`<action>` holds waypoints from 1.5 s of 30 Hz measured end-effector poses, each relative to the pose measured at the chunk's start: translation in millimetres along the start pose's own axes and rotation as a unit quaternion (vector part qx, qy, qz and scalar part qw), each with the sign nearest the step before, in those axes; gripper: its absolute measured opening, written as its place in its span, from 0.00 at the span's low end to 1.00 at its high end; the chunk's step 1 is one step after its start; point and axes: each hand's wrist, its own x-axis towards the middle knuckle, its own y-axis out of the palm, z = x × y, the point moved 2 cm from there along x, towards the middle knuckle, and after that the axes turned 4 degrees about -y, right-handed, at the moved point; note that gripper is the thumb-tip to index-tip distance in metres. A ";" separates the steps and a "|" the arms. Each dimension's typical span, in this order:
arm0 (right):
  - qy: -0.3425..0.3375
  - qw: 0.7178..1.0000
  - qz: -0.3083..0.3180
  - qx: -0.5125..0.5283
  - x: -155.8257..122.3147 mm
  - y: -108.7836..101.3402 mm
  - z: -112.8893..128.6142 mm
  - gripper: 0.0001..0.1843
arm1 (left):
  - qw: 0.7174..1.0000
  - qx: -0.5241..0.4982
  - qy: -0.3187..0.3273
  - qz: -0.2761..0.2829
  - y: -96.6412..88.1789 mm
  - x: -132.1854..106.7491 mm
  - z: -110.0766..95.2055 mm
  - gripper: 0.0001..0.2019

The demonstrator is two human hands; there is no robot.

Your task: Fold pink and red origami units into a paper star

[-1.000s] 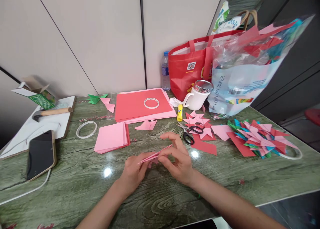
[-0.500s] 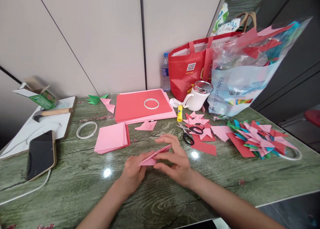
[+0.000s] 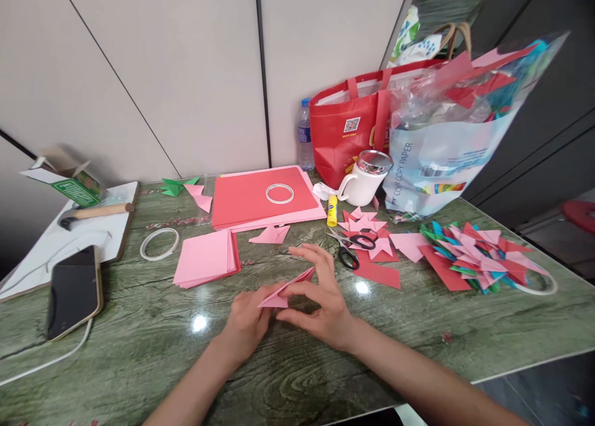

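A folded pink paper piece (image 3: 283,289) is held just above the green wood-grain table (image 3: 139,339), near its front middle. My left hand (image 3: 246,327) pinches its lower left end. My right hand (image 3: 320,302) curls over its right end, thumb and fingers pressed on the fold. Behind my hands lie a stack of pink paper squares (image 3: 207,265) and a small folded pink shape (image 3: 269,234).
Black scissors (image 3: 348,249), a yellow glue stick (image 3: 332,210), a white mug (image 3: 365,178), red paper sheets with a tape ring (image 3: 280,193), piles of folded coloured pieces (image 3: 478,258), a red bag (image 3: 348,128) and a phone (image 3: 74,289) are around.
My hands turned the pink piece so its flat face shows more. The right fingers closed lower on it. The view shifted slightly right.
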 end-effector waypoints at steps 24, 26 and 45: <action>0.004 1.000 0.005 -0.015 -0.7 -0.1 0.2 0.08 | 1.000 0.005 0.023 0.004 1.2 -0.3 -1.1 0.13; 0.006 1.000 -0.001 -0.012 -0.5 -0.4 0.4 0.08 | 1.000 0.003 0.023 0.005 1.3 -0.2 -1.2 0.12; -0.019 1.000 0.003 -0.019 0.2 -0.5 -2.4 0.04 | 1.000 0.014 0.017 0.000 2.6 -1.8 1.4 0.11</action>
